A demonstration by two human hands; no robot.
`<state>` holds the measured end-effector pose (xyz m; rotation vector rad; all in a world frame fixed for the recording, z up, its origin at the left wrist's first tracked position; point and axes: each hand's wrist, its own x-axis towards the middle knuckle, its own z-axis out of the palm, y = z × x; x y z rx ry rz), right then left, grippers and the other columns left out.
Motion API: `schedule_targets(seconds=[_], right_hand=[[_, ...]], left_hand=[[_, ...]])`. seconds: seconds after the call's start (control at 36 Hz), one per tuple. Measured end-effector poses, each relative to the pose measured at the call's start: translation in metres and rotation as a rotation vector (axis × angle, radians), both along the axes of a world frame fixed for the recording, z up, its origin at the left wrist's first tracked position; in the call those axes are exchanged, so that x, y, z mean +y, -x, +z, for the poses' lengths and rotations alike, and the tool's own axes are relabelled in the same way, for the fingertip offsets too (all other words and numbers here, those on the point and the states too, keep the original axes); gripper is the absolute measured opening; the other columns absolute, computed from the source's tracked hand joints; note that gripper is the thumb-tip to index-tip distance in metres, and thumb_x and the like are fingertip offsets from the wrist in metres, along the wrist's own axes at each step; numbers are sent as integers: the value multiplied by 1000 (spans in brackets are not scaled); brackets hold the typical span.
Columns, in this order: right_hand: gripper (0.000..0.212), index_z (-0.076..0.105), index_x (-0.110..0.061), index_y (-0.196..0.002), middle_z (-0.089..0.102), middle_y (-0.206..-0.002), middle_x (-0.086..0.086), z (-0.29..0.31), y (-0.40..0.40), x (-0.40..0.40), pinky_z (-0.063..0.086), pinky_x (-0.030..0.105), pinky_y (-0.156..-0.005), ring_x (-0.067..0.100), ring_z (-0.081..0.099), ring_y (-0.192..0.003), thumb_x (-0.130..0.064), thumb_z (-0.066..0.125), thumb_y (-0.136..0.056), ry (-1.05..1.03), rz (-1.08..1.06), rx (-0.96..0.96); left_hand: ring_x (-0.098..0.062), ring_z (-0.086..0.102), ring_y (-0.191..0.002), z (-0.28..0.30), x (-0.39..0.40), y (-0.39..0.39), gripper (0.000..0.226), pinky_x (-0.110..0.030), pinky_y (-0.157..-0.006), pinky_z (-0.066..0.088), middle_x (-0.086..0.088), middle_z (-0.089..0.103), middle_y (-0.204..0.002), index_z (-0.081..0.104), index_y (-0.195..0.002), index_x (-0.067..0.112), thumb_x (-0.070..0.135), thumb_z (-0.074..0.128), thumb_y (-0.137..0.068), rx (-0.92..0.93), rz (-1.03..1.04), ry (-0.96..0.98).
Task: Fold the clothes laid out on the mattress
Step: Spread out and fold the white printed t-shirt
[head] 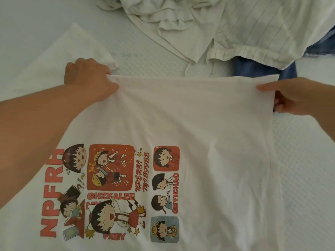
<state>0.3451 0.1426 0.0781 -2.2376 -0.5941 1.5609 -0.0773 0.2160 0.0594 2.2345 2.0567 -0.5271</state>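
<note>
A white T-shirt (190,120) with a red cartoon print and lettering lies across the white mattress (304,169), print facing up near me. My left hand (87,77) grips the shirt's far edge at its left end, thumb on top of bunched cloth. My right hand (297,96) pinches the right end of that same edge, thumb over it and fingers curled beneath. The edge between both hands is stretched taut and lifted slightly.
A heap of clothes sits at the back: a cream striped shirt (262,29), a white ruffled garment (163,17) and blue denim (257,67) under them. A white sleeve or folded white piece (72,48) lies beyond my left hand.
</note>
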Motion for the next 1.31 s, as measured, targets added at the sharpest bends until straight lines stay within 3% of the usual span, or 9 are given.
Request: schedule_targets(seconds=[0.11,0.22,0.36,0.47,0.58,0.72,1.06,1.17,1.31], right_hand=[[13,59,-18,-81,64,-83,0,0,4,1,49,32,-69,19,58,-73,-10,69,-80,-72,-11,-91],[17,58,-25,-79,63,-78,-5,-3,7,-3,46,32,-58,16,61,-72,-11,68,-80,-205,-126,-106],[20,61,-19,-103,63,-100,1,-15,15,-3,50,40,-82,24,59,-93,-24,67,-84,-221,-65,-260],[19,52,-24,-73,50,-69,-7,-20,19,-8,42,28,-57,19,51,-71,-35,64,-83,-290,27,-531],[38,51,-19,-116,54,-104,-1,-20,22,-40,43,32,-73,19,51,-91,-36,61,-83,-248,-52,-558],[49,47,-17,-129,50,-128,6,-18,29,-133,44,34,-89,25,52,-111,-37,60,-86,-132,4,-579],[37,59,-14,-113,61,-98,4,-1,40,-353,39,33,-74,22,55,-83,-38,62,-86,302,16,-326],[38,59,-16,-111,61,-98,3,1,48,-387,41,30,-71,17,55,-79,-40,67,-82,261,30,-234],[51,51,-19,-122,58,-98,-6,4,59,-408,41,31,-74,16,56,-86,-35,72,-79,115,-29,-371]], left_hand=[[-38,43,-113,5,4,-5,46,-41,-93,33,-18,51,-118,62,-120,22,48,60,-82,-25,39,55],[-38,44,-114,3,5,-8,47,-42,-92,34,-18,52,-117,61,-118,20,50,62,-82,-60,87,40],[-40,46,-113,-4,-6,-12,44,-45,-91,39,-21,51,-119,56,-119,12,39,63,-84,-201,225,-48],[-41,46,-115,-5,-25,-26,53,-45,-94,38,-18,44,-131,44,-130,15,30,61,-82,-335,278,-71],[-31,23,-139,-3,-75,-48,65,-48,-111,22,-9,21,-154,35,-141,20,36,58,-83,-396,208,-3],[-26,7,-144,3,-182,-78,58,-38,-112,4,-7,15,-156,37,-142,22,33,55,-88,-522,29,137],[-27,6,-144,19,-378,-75,67,-38,-115,8,-12,11,-157,34,-144,20,31,59,-83,-500,-141,426],[-29,8,-142,15,-412,-62,74,-39,-114,11,-14,12,-155,31,-145,22,38,61,-79,-457,-168,415],[-33,19,-138,20,-456,-49,69,-42,-112,18,-16,24,-150,42,-137,19,38,67,-76,-447,-232,379]])
